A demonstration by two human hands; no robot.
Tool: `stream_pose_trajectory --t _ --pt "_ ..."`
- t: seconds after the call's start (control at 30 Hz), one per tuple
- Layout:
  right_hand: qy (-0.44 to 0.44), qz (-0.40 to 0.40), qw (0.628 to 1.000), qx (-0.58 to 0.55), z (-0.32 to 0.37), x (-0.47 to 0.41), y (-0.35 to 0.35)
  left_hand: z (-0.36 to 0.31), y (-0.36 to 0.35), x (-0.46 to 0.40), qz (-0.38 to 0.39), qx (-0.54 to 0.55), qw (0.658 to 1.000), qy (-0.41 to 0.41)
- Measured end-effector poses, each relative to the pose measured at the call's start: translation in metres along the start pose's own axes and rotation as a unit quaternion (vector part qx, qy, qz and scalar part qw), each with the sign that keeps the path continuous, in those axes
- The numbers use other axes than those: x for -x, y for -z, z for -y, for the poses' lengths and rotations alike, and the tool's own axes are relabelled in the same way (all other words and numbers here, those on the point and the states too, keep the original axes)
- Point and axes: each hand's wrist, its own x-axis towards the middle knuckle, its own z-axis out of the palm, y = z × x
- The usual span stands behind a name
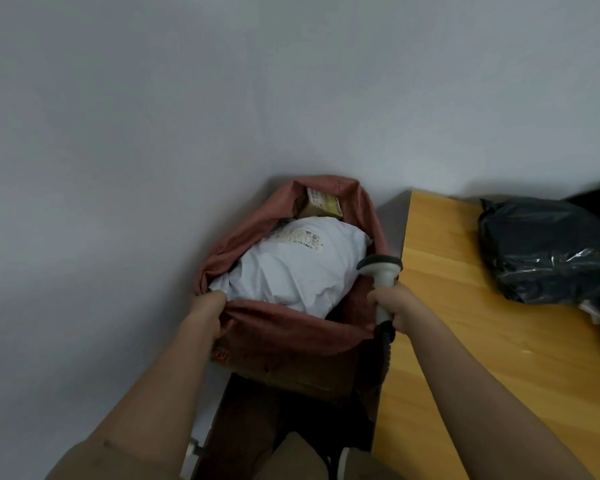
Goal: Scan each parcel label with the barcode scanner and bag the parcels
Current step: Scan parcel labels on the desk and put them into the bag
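The reddish-brown woven sack (284,327) stands open on the floor against the left edge of the pale wooden table (465,341), and it lies between the two hands. The left hand (210,317) grips the sack's near-left rim, fingers curled over the cloth. The right hand (392,311) is wrapped round the handle of the grey-and-white barcode scanner (380,271), whose head points up and away, at the sack's right rim.

Inside, a white crumpled plastic mailer parcel (291,271) fills most of the mouth, its long axis running from near-left to far-right, printed label (300,241) facing up at its far end. A small yellowish cardboard box (321,203) sits behind it.

The next parcel is probably the black plastic-wrapped bundle (548,258) near the table's far right edge, well apart from both hands; the right hand is nearer but occupied.
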Motion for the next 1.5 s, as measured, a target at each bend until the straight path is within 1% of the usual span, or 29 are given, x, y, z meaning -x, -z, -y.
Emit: stream_pose_trajectory --t 0.13,0.2,0.27,0.3,0.37,0.43,0.5,0.57,0.63,0.67,0.7,0.73,0.77,0.8,0.83,0.87,0.9,0.93,0.97,1.0,1.03,1.07,1.1,1.17,1.23,1.3,1.37,1.43,1.5 --pt "-0.051 0.039 0.987 -0.149 -0.016 -0.003 -0.012 -0.001 0.004 -0.007 -0.005 -0.035 0.999 0.01" --pt "-0.059 0.035 0.981 -0.181 -0.017 -0.002 -0.014 -0.002 0.005 -0.011 0.0 -0.058 0.998 -0.016" --pt "-0.032 0.018 0.981 -0.189 -0.009 0.0 -0.011 -0.004 0.007 -0.017 0.01 -0.064 0.997 -0.052" --pt "-0.009 0.0 0.983 -0.184 -0.002 0.002 -0.008 -0.006 0.007 -0.022 0.002 -0.063 0.995 -0.072" --pt "0.043 -0.072 0.984 -0.159 0.019 0.01 0.002 -0.012 0.005 -0.03 -0.035 -0.081 0.989 -0.117" --pt "0.109 -0.149 0.969 -0.167 0.041 0.019 0.013 -0.016 -0.002 -0.032 -0.049 -0.123 0.981 -0.138" --pt "0.169 -0.201 0.945 -0.197 0.058 0.028 0.024 -0.016 -0.013 -0.032 -0.046 -0.155 0.977 -0.142" --pt "0.194 -0.221 0.935 -0.198 0.068 0.035 0.032 -0.015 -0.022 -0.029 -0.057 -0.166 0.972 -0.155" --pt "0.18 -0.215 0.942 -0.186 0.07 0.038 0.036 -0.025 -0.032 -0.015 -0.054 -0.156 0.964 -0.209" --pt "0.166 -0.207 0.948 -0.177 0.069 0.038 0.035 -0.036 -0.036 -0.006 -0.038 -0.122 0.96 -0.251" --pt "0.154 -0.197 0.954 -0.169 0.066 0.038 0.033 -0.051 -0.039 0.004 -0.009 -0.056 0.957 -0.284" --pt "0.144 -0.188 0.957 -0.166 0.063 0.037 0.031 -0.068 -0.041 0.015 0.038 0.031 0.955 -0.292" --pt "0.136 -0.182 0.959 -0.168 0.061 0.038 0.027 -0.086 -0.041 0.024 0.094 0.126 0.948 -0.275" --pt "0.131 -0.176 0.96 -0.174 0.058 0.038 0.023 -0.101 -0.04 0.03 0.146 0.211 0.934 -0.249" --pt "0.129 -0.17 0.96 -0.181 0.057 0.038 0.019 -0.111 -0.037 0.032 0.171 0.268 0.921 -0.226" --pt "0.128 -0.163 0.96 -0.19 0.056 0.039 0.016 -0.115 -0.035 0.032 0.165 0.275 0.921 -0.221" --pt "0.128 -0.156 0.959 -0.197 0.055 0.039 0.015 -0.113 -0.033 0.032 0.134 0.23 0.936 -0.232" --pt "0.128 -0.153 0.959 -0.199 0.054 0.04 0.015 -0.106 -0.03 0.032 0.093 0.142 0.955 -0.243" --pt "0.128 -0.156 0.96 -0.194 0.054 0.041 0.017 -0.095 -0.028 0.029 0.07 0.044 0.968 -0.236" --pt "0.129 -0.163 0.96 -0.187 0.053 0.04 0.021 -0.081 -0.025 0.024 0.068 -0.043 0.975 -0.205" --pt "0.131 -0.172 0.958 -0.187 0.053 0.04 0.025 -0.067 -0.022 0.015 0.067 -0.101 0.978 -0.17" --pt "0.135 -0.182 0.955 -0.19 0.052 0.04 0.029 -0.056 -0.018 0.007 0.054 -0.114 0.982 -0.142" --pt "0.138 -0.191 0.953 -0.193 0.05 0.039 0.033 -0.049 -0.013 0.0 0.023 -0.098 0.987 -0.128" --pt "0.131 -0.2 0.951 -0.197 0.046 0.039 0.04 -0.042 -0.005 -0.007 -0.051 -0.042 0.99 -0.125" --pt "0.108 -0.18 0.958 -0.197 0.041 0.038 0.044 -0.043 -0.002 -0.009 -0.098 -0.021 0.986 -0.132" --pt "0.083 -0.119 0.97 -0.195 0.035 0.04 0.045 -0.045 -0.002 -0.005 -0.143 -0.04 0.977 -0.156" --pt "0.062 -0.063 0.982 -0.168 0.029 0.044 0.045 -0.047 -0.004 0.002 -0.176 -0.083 0.961 -0.195" --pt "0.058 -0.032 0.986 -0.155 0.023 0.047 0.046 -0.048 -0.01 0.014 -0.195 -0.129 0.946 -0.224" --pt "0.065 -0.018 0.984 -0.167 0.019 0.05 0.05 -0.048 -0.02 0.028 -0.209 -0.171 0.931 -0.245"
